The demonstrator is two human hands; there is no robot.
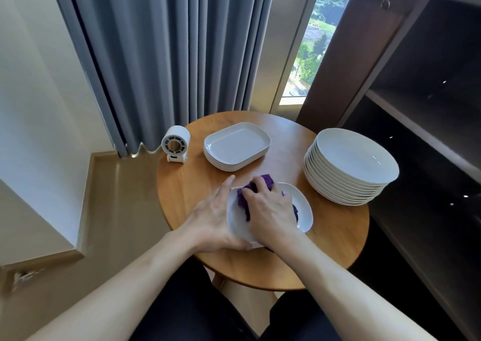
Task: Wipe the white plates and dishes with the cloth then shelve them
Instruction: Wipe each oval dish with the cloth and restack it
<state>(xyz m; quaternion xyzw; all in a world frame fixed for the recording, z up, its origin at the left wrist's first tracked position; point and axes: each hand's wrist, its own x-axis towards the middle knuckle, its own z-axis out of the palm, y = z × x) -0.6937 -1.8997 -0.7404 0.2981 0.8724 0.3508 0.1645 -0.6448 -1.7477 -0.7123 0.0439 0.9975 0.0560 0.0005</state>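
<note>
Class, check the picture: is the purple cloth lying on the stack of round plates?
No, the right hand holds the purple cloth on the single white dish nearer the person.

Nearest us lies a shallow white dish (302, 210) with rounded corners, a crumpled purple cloth (266, 180) bunched on its face. Beyond it we see a stack of rounded rectangular plates (236, 145) and, to the right, a taller stack of round plates (354, 163), all white.

Glossy white ceramic plates (351, 166), fuzzy purple cloth (265, 180), smooth satin wooden table (335, 234).
</note>
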